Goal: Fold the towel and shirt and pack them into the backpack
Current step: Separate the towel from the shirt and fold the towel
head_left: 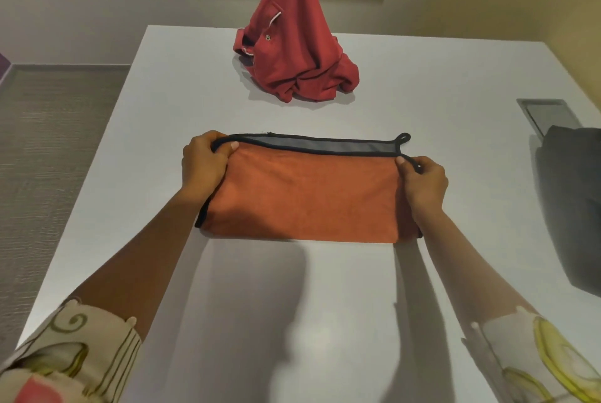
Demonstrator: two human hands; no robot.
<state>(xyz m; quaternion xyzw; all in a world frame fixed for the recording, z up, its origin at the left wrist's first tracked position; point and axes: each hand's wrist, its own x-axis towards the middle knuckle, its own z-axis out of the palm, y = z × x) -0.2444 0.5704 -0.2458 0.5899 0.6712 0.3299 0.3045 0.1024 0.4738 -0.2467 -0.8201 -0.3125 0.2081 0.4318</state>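
An orange towel (305, 197) with black edging and a grey underside lies folded in half on the white table (182, 90), a strip of grey showing along its far edge. My left hand (203, 162) pinches the towel's far left corner. My right hand (422, 179) pinches the far right corner, just below the towel's black hanging loop. A red polo shirt (294, 44) sits in a crumpled, peaked heap at the far middle of the table. The dark backpack (572, 204) rests at the table's right edge, partly cut off by the frame.
A grey recessed panel (546, 114) is set into the table just behind the backpack. Grey carpet lies to the left of the table, and walls stand behind it.
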